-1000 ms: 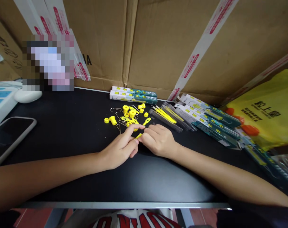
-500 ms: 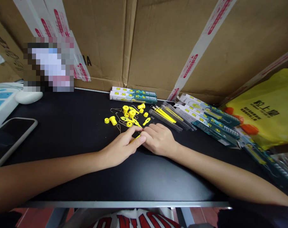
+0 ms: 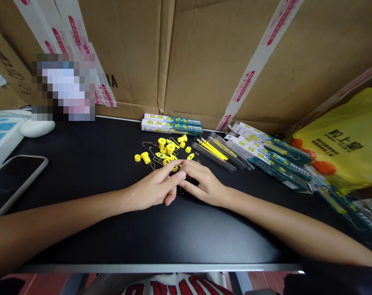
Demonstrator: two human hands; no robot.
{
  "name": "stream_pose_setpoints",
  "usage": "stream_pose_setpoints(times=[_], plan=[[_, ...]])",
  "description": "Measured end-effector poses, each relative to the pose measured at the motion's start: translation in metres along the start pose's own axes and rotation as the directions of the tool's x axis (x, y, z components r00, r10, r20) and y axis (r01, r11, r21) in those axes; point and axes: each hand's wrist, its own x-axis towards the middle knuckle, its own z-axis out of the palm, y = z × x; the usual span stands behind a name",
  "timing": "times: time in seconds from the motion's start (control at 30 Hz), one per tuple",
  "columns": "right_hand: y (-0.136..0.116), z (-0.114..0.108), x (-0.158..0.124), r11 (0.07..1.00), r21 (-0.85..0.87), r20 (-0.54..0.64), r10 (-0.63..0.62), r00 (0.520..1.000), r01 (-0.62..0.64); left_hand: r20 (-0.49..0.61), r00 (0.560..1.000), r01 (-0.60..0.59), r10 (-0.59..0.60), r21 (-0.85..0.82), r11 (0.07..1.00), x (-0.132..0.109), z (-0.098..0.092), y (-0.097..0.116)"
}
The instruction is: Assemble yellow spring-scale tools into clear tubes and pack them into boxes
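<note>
My left hand [image 3: 153, 189] and my right hand [image 3: 204, 183] meet fingertip to fingertip on the black table [image 3: 90, 172], just in front of a heap of small yellow plastic parts [image 3: 166, 149] and thin wire hooks. Both hands are pinched together over a small piece; only a sliver of yellow shows between the fingers, so what they hold is hidden. Yellow sticks in clear sleeves [image 3: 215, 150] lie just right of the heap.
Printed packets [image 3: 172, 124] lie behind the heap and more packets [image 3: 272, 157] fan out to the right. A yellow plastic bag [image 3: 342, 143] sits far right. A phone [image 3: 15, 176], a white mouse [image 3: 35, 128] and a power strip [image 3: 0, 137] lie at left. Cardboard boxes [image 3: 204, 57] wall the back.
The yellow strip seen between my fingers a second ago is now almost covered. Both hands shifted slightly towards the heap and closed tighter together.
</note>
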Motion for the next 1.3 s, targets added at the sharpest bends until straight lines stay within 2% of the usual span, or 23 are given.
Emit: stream_pose_setpoints(times=[0.07, 0.13, 0.23, 0.37, 0.47, 0.57, 0.67, 0.8, 0.93, 1.1, 1.3], plan=[[-0.001, -0.001, 0.001, 0.994, 0.089, -0.002, 0.067, 0.998, -0.066, -0.039, 0.999, 0.032, -0.033, -0.025, 0.999, 0.002, -0.003, 0.003], [-0.001, -0.002, 0.001, 0.971, 0.176, -0.004, 0.165, 0.986, -0.162, -0.136, 0.988, 0.058, -0.069, -0.082, 0.995, 0.005, -0.009, 0.009], [-0.002, -0.003, 0.003, 0.897, 0.325, 0.018, 0.312, 0.95, -0.3, -0.299, 0.947, 0.071, -0.12, -0.168, 0.983, 0.008, -0.021, 0.021], [-0.003, -0.001, 0.005, 0.748, 0.525, 0.086, 0.429, 0.899, -0.407, -0.448, 0.892, -0.052, -0.058, -0.229, 0.972, 0.008, -0.042, 0.034], [-0.004, 0.001, 0.006, 0.64, 0.613, 0.152, 0.479, 0.865, -0.463, -0.506, 0.862, -0.175, -0.001, -0.3, 0.938, 0.006, -0.05, 0.04], [-0.007, 0.003, 0.007, 0.525, 0.671, 0.237, 0.518, 0.822, -0.524, -0.495, 0.864, -0.3, 0.094, -0.356, 0.885, 0.004, -0.046, 0.043], [-0.012, 0.005, 0.008, 0.387, 0.722, 0.327, 0.539, 0.776, -0.573, -0.435, 0.883, -0.361, 0.174, -0.396, 0.844, 0.002, -0.035, 0.042], [-0.018, 0.006, 0.008, 0.224, 0.8, 0.378, 0.532, 0.757, -0.557, -0.336, 0.918, -0.344, 0.212, -0.404, 0.848, 0.003, -0.024, 0.031], [-0.019, 0.004, 0.008, 0.105, 0.836, 0.428, 0.488, 0.761, -0.538, -0.278, 0.925, -0.337, 0.258, -0.287, 0.897, 0.008, -0.023, 0.019], [-0.016, 0.005, 0.005, 0.057, 0.833, 0.48, 0.42, 0.77, -0.55, -0.293, 0.923, -0.31, 0.247, -0.188, 0.932, 0.01, -0.024, 0.016], [-0.017, 0.006, 0.006, 0.113, 0.811, 0.489, 0.409, 0.771, -0.574, -0.416, 0.88, -0.335, 0.229, -0.203, 0.92, 0.011, -0.027, 0.018]])
